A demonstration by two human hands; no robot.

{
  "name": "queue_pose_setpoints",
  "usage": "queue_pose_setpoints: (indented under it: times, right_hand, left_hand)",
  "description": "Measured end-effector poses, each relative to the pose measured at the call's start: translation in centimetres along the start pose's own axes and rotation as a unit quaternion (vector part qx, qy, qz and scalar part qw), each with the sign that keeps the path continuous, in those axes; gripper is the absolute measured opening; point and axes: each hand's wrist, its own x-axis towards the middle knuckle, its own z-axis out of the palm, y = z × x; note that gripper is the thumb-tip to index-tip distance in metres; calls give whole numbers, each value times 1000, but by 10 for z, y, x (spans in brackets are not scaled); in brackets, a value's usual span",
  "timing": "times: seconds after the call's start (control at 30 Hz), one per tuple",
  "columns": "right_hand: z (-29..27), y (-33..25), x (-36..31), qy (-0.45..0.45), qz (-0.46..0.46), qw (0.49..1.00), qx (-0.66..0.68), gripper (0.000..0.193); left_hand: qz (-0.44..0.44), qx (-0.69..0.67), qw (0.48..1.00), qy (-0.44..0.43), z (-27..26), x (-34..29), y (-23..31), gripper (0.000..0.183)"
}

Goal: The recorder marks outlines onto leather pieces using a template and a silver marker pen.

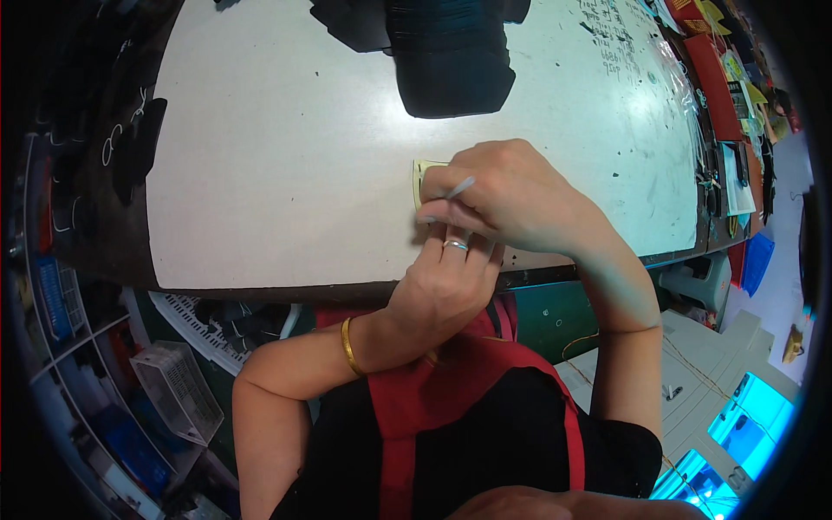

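My right hand (511, 186) is closed round a slim pale tool (463, 187), like a pen or thin stick, its upper end poking out above the fingers. Beneath this hand lies a small yellow piece (418, 178) with a dark outline; only its left and upper edges show. My left hand (444, 282), with a ring and a gold bangle (349, 347), comes up from the table's front edge. Its fingers are pressed together, and their tips are hidden under my right hand, so what they grip does not show.
Stacked black sheet pieces (455, 82) lie at the far middle of the white table (260, 173). Another black piece (139, 152) rests at the left edge. Red boxes (712, 87) and clutter line the right edge. A white basket (178, 390) stands below left.
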Motion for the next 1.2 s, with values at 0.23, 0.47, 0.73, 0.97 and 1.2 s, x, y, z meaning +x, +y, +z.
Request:
queue_pose_setpoints:
  times: [0.23, 0.47, 0.73, 0.97, 1.2]
  right_hand:
    - [6, 18, 2, 187, 3, 969, -159, 21]
    - [-18, 32, -61, 232, 135, 936, -228, 23]
    - [21, -3, -80, 268, 131, 937, -179, 20]
    - [2, 25, -48, 245, 314, 912, 95, 21]
    - [-3, 55, -110, 282, 278, 886, 242, 21]
  left_hand:
    - [8, 2, 998, 55, 3, 15, -6, 36]
    - [-10, 39, 999, 18, 1, 25, -10, 39]
    - [-3, 18, 999, 27, 2, 27, -18, 31]
    - [17, 11, 997, 69, 7, 24, -21, 36]
    - [74, -75, 987, 120, -3, 45, -57, 33]
